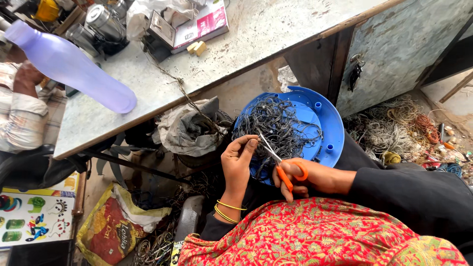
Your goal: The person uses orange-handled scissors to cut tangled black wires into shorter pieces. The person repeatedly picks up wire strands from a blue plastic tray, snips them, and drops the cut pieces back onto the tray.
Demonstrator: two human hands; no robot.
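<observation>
Far left: another person's sleeve point(19, 116) in striped cloth sat at the frame edge, beside the bench. A printed sheet point(34, 219) with coloured shapes lay on the floor below it. A lilac plastic bottle point(69, 66) lay on its side on the grey bench top point(236, 54), neck pointing to the upper left. Behind it stood steel containers point(101, 24), then a white and pink carton point(202, 22) and two small wooden blocks point(197, 48). Under the bench: a yellow and red printed bag point(111, 231) on the floor, and a grey cloth bundle point(189, 130) with thin wires trailing up to the bench edge.

Centre: left hand point(238, 165), yellow bangles on the wrist, was raised with fingertips pinched on a thin dark wire strand point(259, 139), just over the near edge of the blue round tray point(335, 130). The tray held a tangled heap of dark wire pieces point(281, 123). Right hand point(308, 177) was clenched through the loops of orange-handled scissors point(281, 165), blades slightly apart, tips pointing up-left at the pinched strand, just beside the left fingertips. Could not tell whether the blades touched the strand. Both hands sat over the person's lap, red patterned cloth point(315, 231) below.

Right: metal cabinet door point(399, 44) with keys hanging from the lock. A loose pile of mixed wire scrap point(399, 128) lay on the floor beside it.
</observation>
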